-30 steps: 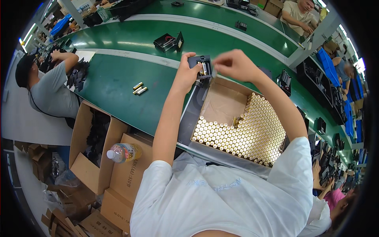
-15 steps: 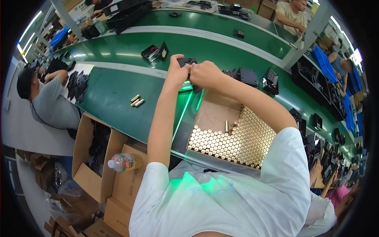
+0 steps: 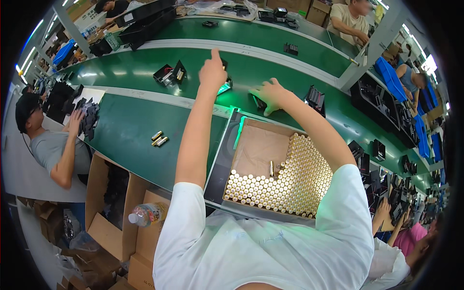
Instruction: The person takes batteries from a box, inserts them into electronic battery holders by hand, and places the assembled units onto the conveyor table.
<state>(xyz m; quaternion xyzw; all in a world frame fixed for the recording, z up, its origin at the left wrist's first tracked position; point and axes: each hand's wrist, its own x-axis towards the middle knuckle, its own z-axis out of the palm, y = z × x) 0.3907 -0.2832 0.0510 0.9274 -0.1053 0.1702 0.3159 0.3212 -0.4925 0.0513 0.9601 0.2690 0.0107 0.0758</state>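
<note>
My left hand (image 3: 212, 73) is over the green belt, its index finger stretched away from me and its other fingers largely hidden. Against its palm side sits a black plastic case (image 3: 224, 64), mostly covered by the hand; a green-lit part (image 3: 224, 88) shows just below. To the right, my right hand (image 3: 271, 95) is spread open over another black case (image 3: 259, 102), fingers apart around it. Nearer me stands a cardboard box (image 3: 256, 140) partly filled with upright gold-and-white batteries (image 3: 261, 191). One battery (image 3: 271, 168) stands higher than the others.
Several loose batteries (image 3: 159, 139) lie on the green table at left. An open black case (image 3: 170, 73) and another (image 3: 315, 99) rest on the belt. A bottle (image 3: 147, 214) lies by open cartons. A person (image 3: 58, 140) handles black parts at far left.
My hands have come apart from the case they both held. The left went left with the case beside it; the right moved right, opened and dropped over another case. The view has shifted slightly.
</note>
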